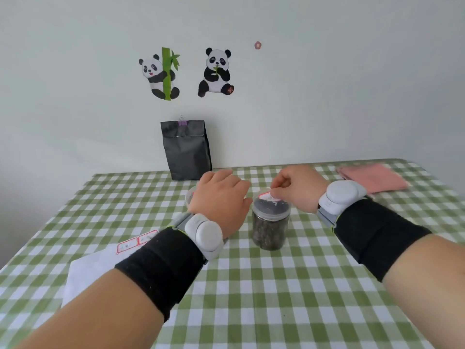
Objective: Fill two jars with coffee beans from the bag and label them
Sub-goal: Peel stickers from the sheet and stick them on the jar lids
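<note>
label [267,196] pinched by right hand [298,188] atop jar [270,229]; left hand [221,199] over second jar [189,196], grip unclear

Single head-worn wide-angle view, facing forward and down; table [276,298] close below, wall [327,96] beyond.

A green-and-white checked cloth covers the table [276,298], and a matte black paper bag [187,152] stands by the pale wall. The clear plastic jar [270,227] shows dark brown beans under a red-bordered white label [268,196]; the folded cloth [372,177] is pink.
</note>
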### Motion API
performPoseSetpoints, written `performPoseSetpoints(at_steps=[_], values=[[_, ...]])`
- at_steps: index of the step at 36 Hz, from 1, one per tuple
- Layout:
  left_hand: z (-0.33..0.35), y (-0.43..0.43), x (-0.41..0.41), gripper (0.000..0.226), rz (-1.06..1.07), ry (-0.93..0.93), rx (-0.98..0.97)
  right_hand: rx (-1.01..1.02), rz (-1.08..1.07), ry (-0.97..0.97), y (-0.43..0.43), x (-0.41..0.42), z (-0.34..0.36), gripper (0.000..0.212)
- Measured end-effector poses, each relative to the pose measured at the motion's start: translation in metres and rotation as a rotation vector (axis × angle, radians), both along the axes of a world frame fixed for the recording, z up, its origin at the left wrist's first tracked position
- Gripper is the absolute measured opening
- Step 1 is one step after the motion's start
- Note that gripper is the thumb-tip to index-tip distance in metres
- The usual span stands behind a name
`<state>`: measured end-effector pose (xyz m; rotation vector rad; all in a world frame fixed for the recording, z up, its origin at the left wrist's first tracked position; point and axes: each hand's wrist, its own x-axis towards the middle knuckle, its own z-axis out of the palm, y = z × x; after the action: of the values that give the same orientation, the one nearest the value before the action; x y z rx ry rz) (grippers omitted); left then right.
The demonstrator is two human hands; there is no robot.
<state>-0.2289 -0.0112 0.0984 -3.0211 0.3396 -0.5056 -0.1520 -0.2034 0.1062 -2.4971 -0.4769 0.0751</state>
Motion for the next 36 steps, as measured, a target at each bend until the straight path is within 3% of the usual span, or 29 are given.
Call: performPoseSetpoints(at_steps=[11, 28, 36], values=[[-0.006, -0.015, 0.0, 0.041, -0.061, 0.097, 0.082, -0.033, 0.012, -0.008, 0.001, -0.002, -0.006, 0.005], [-0.015, -0.019, 0.006, 0.035, -0.127, 0.133, 0.003, 0.012, -0.053, -0.035, 0.004, -0.004, -0.018, 0.01], [-0.017, -0.019, 0.004, 0.033, -0.161, 0.111, 0.051, 0.011, -0.187, 0.022, -0.007, -0.003, -0.027, 0.022]])
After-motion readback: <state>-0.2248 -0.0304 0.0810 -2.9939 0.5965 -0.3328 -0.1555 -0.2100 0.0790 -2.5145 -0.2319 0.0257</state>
